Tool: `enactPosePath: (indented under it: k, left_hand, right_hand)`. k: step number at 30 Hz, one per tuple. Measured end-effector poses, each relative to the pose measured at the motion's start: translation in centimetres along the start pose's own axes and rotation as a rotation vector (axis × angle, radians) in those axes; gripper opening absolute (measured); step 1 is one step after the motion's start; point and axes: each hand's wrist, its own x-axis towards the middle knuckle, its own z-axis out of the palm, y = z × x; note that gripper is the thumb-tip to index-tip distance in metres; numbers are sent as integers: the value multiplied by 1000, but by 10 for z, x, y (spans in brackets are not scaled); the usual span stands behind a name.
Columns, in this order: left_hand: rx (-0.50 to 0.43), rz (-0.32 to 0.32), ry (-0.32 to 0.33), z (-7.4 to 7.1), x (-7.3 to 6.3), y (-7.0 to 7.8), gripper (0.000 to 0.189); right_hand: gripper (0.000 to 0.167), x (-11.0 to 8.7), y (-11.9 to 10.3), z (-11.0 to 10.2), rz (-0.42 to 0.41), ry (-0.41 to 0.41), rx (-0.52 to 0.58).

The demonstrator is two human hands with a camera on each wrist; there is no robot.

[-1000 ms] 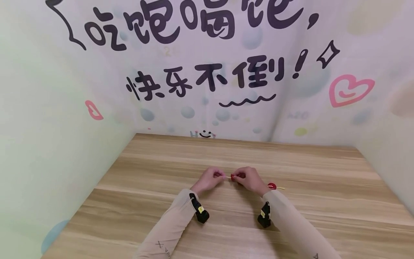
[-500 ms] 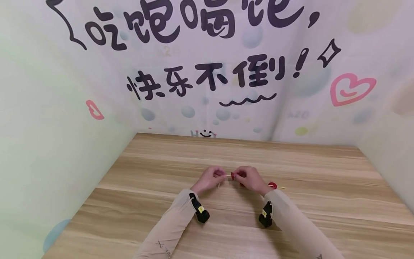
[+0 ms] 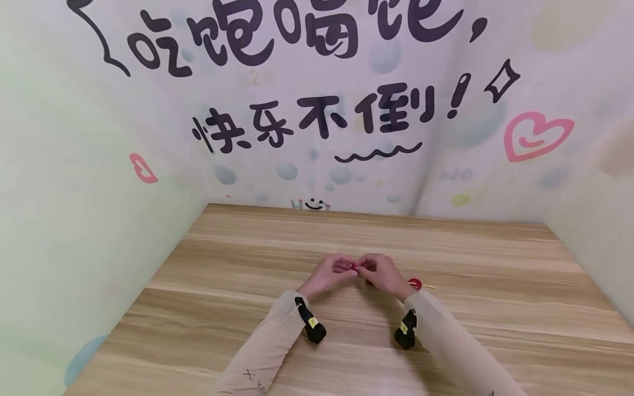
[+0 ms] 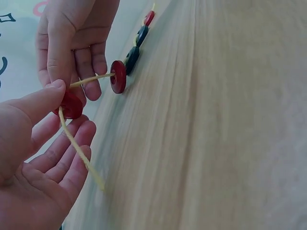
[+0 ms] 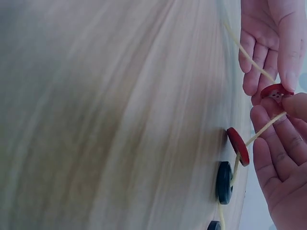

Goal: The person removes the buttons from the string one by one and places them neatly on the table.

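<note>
My left hand [image 4: 43,167] and right hand [image 4: 76,38] meet over the middle of the table, fingertips together at one small red button [image 4: 72,106]. The left thumb and index finger pinch its edge, and the right thumb and fingertips grip it from the other side. A yellow cord [image 4: 82,153] passes through this button, its loose end hanging over the left fingers. Further along the same cord, just past the right fingers, is a second red button [image 5: 239,146]. Dark buttons [image 5: 224,183] follow it.
Beside the right wrist, another red button [image 3: 415,284] lies on the wood-grain table [image 3: 238,242] with a short cord tail. A printed cloth backdrop [image 3: 317,176] rises at the table's far edge. Each wrist carries a black camera [image 3: 312,324].
The left hand has moved right, from the cord to the red button, closing the gap between the hands. The right hand has stayed nearly in place, keeping its grip on that button.
</note>
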Motion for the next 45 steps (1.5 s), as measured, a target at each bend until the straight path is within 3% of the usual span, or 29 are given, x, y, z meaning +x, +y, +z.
enactPosePath:
  k: [9, 19, 28, 35, 45]
  left_hand:
    - [56, -38, 30, -12, -5, -2, 32]
    - [81, -37, 47, -38, -14, -10, 32]
    - [147, -86, 73, -58, -22, -18, 30]
    - [238, -52, 87, -64, -22, -24, 31]
    - [304, -78, 55, -62, -21, -22, 31]
  right_hand:
    - [6, -2, 5, -4, 62, 44, -52]
    - [6, -5, 10, -9, 65, 41, -79]
    - [5, -8, 11, -10, 56, 42, -79]
    - [5, -9, 11, -10, 39, 33, -79]
    - [4, -7, 14, -8, 46, 21, -78]
